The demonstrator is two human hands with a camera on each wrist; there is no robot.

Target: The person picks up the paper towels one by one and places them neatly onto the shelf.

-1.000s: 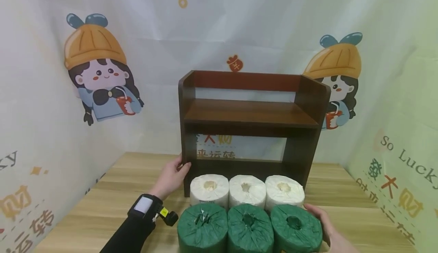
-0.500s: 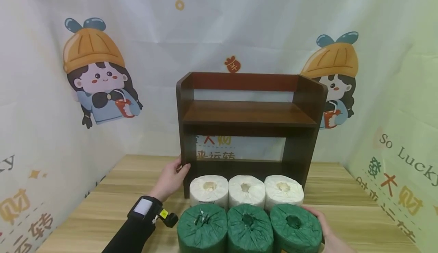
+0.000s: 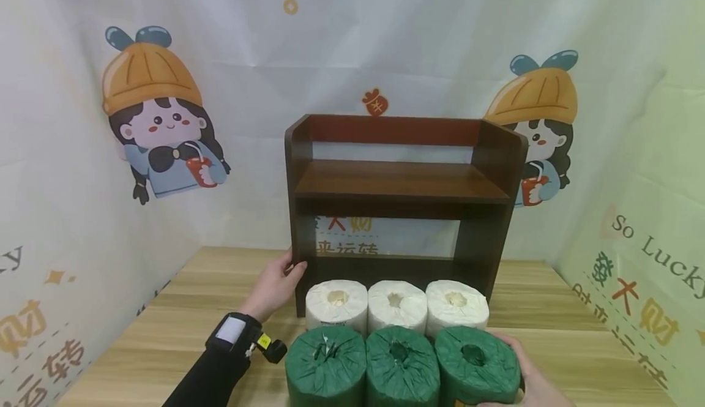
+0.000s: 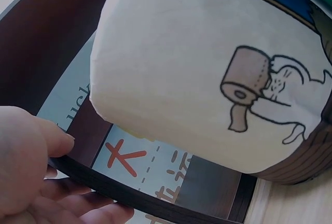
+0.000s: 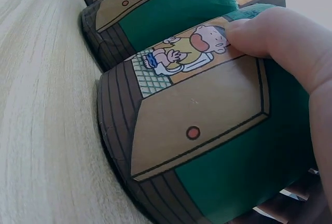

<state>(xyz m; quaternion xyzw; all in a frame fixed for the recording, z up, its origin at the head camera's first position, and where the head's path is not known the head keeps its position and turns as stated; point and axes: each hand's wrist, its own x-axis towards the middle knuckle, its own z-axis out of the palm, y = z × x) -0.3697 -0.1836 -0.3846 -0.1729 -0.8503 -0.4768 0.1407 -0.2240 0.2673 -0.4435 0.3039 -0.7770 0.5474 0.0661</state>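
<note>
A dark brown two-tier wooden shelf point(image 3: 404, 179) stands upright on the table. My left hand point(image 3: 277, 284) grips the front edge of its left side panel, with the thumb in front and the fingers behind. In front of the shelf is a row of white-wrapped toilet rolls point(image 3: 396, 309), with cartoon print visible in the left wrist view. Nearer to me stands a row of green-wrapped toilet rolls point(image 3: 402, 364). My right hand point(image 3: 531, 376) holds the rightmost green toilet roll point(image 5: 218, 115), its thumb across the printed front and its other fingers mostly hidden behind the roll.
The wood-grain table point(image 3: 165, 333) extends to both sides of the shelf. A printed cloth backdrop point(image 3: 259, 119) surrounds its back and sides. A strap with a small camera point(image 3: 271, 352) sits on my left wrist.
My right thumb has come onto the front of the rightmost green toilet roll, which has shifted very slightly. The left hand keeps its grip on the shelf, and the other rolls stay put.
</note>
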